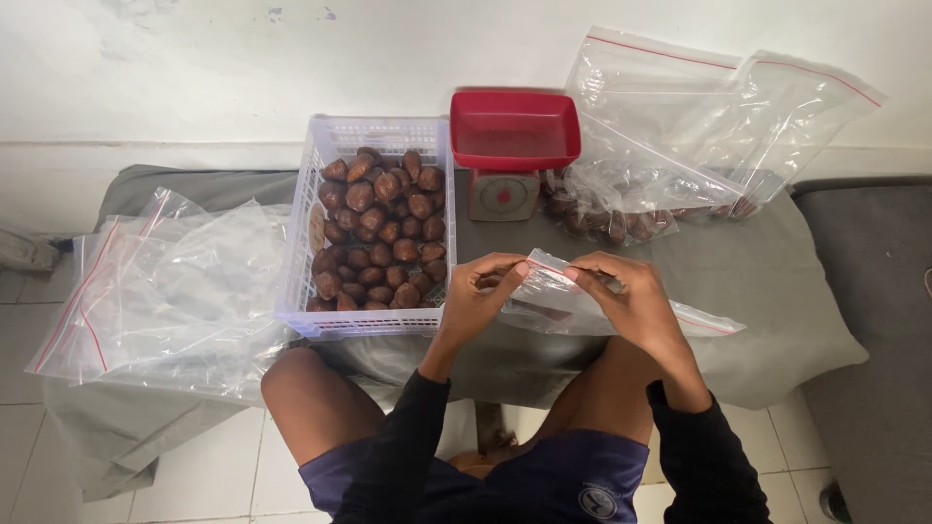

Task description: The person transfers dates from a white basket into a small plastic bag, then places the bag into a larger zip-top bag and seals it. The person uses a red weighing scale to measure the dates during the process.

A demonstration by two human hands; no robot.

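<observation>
Both hands pinch one clear bag (582, 306) by its mouth; left hand (478, 296), right hand (631, 291); bag lies crosswise between them; fruit basket (301, 252) nearer left.

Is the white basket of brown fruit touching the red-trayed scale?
Cannot tell. In the head view the white basket and the scale stand side by side, but their edges meet too closely to show contact or a gap.

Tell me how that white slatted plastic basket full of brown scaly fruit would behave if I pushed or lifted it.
The white slatted plastic basket looks filled almost to its rim with brown scaly fruit, so it is probably heavy for its size. Its thin slatted walls may flex when lifted by one side. On the grey cloth, it would likely drag rather than slide.
</observation>
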